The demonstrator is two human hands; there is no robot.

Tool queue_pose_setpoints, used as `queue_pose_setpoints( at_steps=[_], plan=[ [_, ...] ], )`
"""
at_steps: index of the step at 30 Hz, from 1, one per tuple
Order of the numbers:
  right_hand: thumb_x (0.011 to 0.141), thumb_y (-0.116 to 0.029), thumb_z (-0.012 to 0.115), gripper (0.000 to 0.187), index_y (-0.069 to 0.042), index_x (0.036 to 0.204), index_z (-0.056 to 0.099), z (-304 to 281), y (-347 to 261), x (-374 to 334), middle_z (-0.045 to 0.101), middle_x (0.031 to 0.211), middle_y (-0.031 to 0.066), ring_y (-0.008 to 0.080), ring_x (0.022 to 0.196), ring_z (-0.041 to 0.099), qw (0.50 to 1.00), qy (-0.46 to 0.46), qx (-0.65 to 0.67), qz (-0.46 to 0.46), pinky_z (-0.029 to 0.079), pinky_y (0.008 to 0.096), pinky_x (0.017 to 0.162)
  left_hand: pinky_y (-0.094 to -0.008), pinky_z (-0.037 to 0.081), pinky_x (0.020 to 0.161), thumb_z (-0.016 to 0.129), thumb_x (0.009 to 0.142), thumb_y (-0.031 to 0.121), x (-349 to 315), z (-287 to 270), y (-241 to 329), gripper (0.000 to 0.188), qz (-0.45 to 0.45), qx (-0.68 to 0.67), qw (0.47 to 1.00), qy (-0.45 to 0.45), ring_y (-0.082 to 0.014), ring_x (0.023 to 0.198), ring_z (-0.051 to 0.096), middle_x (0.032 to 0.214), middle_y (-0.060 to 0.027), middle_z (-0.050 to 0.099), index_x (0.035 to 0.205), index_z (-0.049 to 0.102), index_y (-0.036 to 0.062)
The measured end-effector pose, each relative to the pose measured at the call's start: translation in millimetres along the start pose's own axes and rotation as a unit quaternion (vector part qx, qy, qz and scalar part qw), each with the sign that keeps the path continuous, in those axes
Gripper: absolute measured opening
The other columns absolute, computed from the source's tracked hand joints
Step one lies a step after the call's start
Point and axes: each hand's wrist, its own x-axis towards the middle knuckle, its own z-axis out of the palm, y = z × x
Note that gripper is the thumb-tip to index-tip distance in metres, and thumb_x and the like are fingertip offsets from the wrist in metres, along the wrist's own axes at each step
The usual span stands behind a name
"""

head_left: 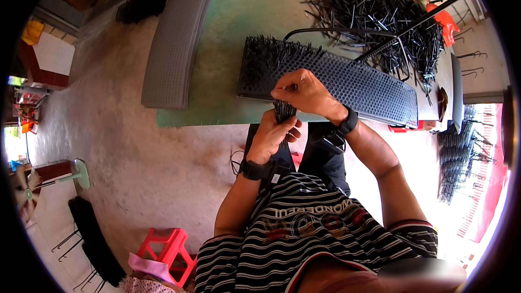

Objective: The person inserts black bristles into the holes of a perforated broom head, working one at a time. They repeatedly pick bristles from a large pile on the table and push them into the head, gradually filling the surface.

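Note:
My left hand (pixel 266 140) is closed around a bundle of thin black strips (pixel 284 110), held upright just off the table's near edge. Above it, my right hand (pixel 310 93) is closed, its thumb and fingertips pinched together at the top of the bundle. Whether a single strip sits in that pinch is too small to tell. Right behind my hands lies a long dark panel (pixel 374 91) full of round holes. Black strips (pixel 271 57) stand up in the holes at its left end, while the holes toward the right show bare.
On the green table (pixel 222 38) a large heap of black strips (pixel 374 16) lies at the far right. A thin black metal bar (pixel 423 19) slants over it. A long grey perforated panel (pixel 176 38) rests at the left. Red stool (pixel 168 249) and fan (pixel 32 190) stand lower left.

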Motion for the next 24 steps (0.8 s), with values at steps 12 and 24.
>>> queue_pose_setpoints(
  at_steps=[12,24],
  plan=[
    [0.076,-0.016,0.066,0.016,-0.001,0.080,0.065,4,16,-1,0.064,0.077,0.0145,0.0315,0.073,0.062,0.996,0.001,0.001,-0.087,0.048,0.0385,0.065,-0.0261,0.049,0.048,0.060,0.087,0.010,2,0,0,0.015,-0.017,0.010,1.000,-0.014,-0.0167,0.059,0.062,0.080,-0.0097,0.063,0.095,0.055,-0.0016],
    [0.081,-0.010,0.061,0.013,0.003,0.080,0.064,-9,12,-3,0.062,0.068,0.0092,0.0135,0.059,0.057,0.999,0.036,0.024,0.014,0.045,0.0264,0.057,-0.0258,0.046,0.046,0.061,0.087,0.012,3,1,1,0.017,-0.017,0.014,0.999,-0.024,-0.0152,0.058,0.061,0.079,-0.0086,0.062,0.098,0.056,-0.0001]
  ],
)
